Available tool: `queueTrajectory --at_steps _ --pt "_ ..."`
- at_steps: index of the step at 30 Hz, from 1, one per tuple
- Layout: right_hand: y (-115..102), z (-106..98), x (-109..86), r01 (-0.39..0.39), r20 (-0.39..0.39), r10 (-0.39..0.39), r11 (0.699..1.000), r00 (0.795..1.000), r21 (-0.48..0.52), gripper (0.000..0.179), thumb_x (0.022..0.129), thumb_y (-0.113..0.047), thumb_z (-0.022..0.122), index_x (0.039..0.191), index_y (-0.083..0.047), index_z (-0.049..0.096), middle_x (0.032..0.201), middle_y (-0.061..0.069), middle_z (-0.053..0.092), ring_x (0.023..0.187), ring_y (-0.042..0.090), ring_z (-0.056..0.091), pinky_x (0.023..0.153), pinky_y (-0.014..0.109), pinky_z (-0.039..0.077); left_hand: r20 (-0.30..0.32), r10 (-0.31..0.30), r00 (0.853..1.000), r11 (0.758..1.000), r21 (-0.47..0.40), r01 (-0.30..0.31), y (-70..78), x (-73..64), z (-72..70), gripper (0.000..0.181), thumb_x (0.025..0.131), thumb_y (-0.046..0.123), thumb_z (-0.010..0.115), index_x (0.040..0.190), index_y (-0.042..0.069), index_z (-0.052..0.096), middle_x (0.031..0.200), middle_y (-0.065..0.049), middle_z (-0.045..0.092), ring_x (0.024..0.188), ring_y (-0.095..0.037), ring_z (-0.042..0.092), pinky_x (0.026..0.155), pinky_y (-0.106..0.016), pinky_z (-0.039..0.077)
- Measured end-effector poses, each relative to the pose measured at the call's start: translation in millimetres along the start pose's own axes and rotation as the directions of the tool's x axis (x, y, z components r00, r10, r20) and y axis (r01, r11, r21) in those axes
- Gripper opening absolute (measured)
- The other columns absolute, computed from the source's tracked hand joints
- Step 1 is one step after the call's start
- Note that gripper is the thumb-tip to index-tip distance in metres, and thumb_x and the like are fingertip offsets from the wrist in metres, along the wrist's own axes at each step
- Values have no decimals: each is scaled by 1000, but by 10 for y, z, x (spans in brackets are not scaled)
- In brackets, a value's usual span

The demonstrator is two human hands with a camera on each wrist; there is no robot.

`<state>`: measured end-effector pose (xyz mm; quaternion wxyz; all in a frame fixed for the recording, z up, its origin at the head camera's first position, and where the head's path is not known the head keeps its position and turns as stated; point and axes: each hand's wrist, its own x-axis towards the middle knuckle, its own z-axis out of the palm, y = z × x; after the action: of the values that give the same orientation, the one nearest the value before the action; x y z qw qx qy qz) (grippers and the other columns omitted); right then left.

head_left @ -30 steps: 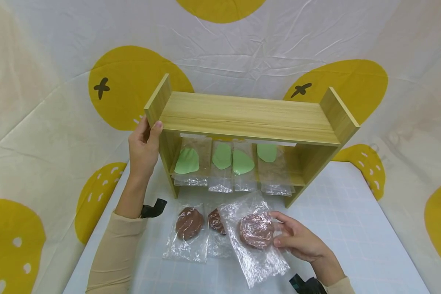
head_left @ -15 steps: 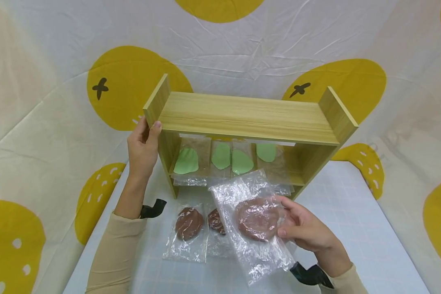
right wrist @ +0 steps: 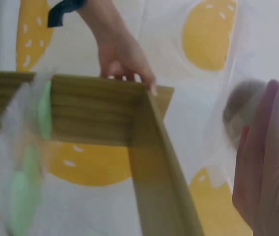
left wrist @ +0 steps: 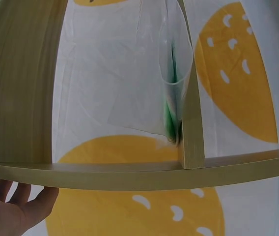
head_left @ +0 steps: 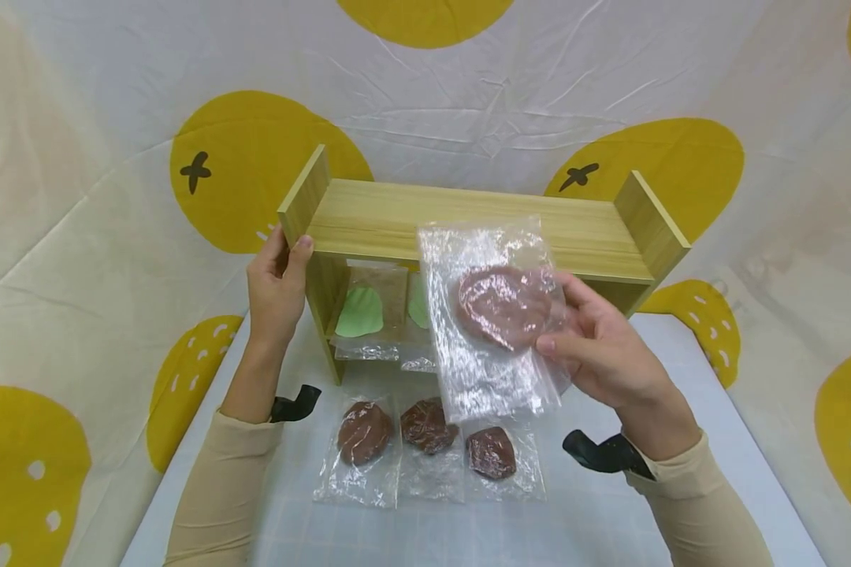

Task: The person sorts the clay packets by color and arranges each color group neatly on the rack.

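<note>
Yellow-patterned cloth (head_left: pixel 432 102) hangs behind a pale table (head_left: pixel 581 528); only the head view shows three bagged discs (head_left: pixel 429 425) lying near. The right hand (head_left: pixel 603 346) pinches a fourth bag (head_left: pixel 492 386) before the shelf (head_left: pixel 589 228); the left hand (head_left: pixel 276 291) grips its left end.

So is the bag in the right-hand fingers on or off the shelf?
Off: right wrist view shows fingers holding the bag apart from the shelf.

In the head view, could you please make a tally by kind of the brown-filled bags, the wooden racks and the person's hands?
Brown-filled bags: 4 (3 on the table, plus the held bag)
Wooden rack: 1
Left hand and right hand: 2
Total: 7
</note>
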<state>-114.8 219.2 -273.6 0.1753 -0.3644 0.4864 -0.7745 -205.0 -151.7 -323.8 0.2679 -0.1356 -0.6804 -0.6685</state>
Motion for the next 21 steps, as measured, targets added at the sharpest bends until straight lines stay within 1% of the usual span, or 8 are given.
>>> queueTrajectory --at_steps 3,5,8,11,13,16,19,21 --pt "-140 33 196 -10 -126 5 999 992 -41 72 94 22 41 156 -4 18 143 22 45 118 32 59 88 44 53 2 5 1000 1000 -1 -5 4 -2 0 40 102 24 60 140 14 59 127 -12 63 109 -25 58 91 -31 49" --pt "-219 57 343 -24 -212 11 998 977 -58 71 93 22 43 154 -6 25 135 19 53 110 28 64 83 36 56 2 10 1000 1000 -3 -10 9 -2 3 39 102 23 60 140 13 59 126 -12 63 109 -25 58 90 -31 49" --pt "-303 69 580 -26 -284 11 999 959 -48 68 92 22 48 152 -7 31 125 18 58 96 23 68 74 27 57 1 16 1000 1000 -7 -16 10 4 15 40 102 23 60 140 12 59 127 -13 63 110 -25 58 91 -31 48" --pt "-362 78 804 -22 -321 15 1000 947 -19 69 91 20 56 150 -7 35 118 20 61 86 21 67 70 26 57 4 20 1000 1000 -8 -20 3 11 24 40 102 22 60 140 12 59 127 -13 63 109 -25 58 91 -32 48" --pt "-380 89 936 -17 -332 19 1000 943 8 69 90 20 58 149 -6 35 115 22 61 82 22 66 70 27 57 4 21 1000 1000 -4 -21 -5 16 27 40 102 21 60 141 13 59 128 -12 63 109 -24 58 91 -32 48" --pt "-380 122 1111 -23 -344 37 999 938 44 70 90 21 56 150 -7 35 120 24 59 85 24 66 74 28 57 4 25 1000 1000 0 -25 -14 24 28 39 102 21 60 141 13 59 128 -12 63 110 -24 59 92 -33 49" --pt "-345 154 1281 -35 -359 50 998 932 50 68 91 21 53 150 -8 36 125 25 55 87 26 66 76 29 57 -2 24 1000 1000 -3 -24 -20 31 30 40 102 21 61 141 13 59 130 -11 63 112 -24 58 94 -33 48" --pt "-309 169 1395 -45 -373 60 998 926 50 66 92 20 53 149 -9 36 127 24 55 85 25 67 75 30 57 -4 22 1000 1000 4 -22 -25 34 31 41 102 22 61 142 14 59 131 -11 63 113 -24 58 95 -33 48"
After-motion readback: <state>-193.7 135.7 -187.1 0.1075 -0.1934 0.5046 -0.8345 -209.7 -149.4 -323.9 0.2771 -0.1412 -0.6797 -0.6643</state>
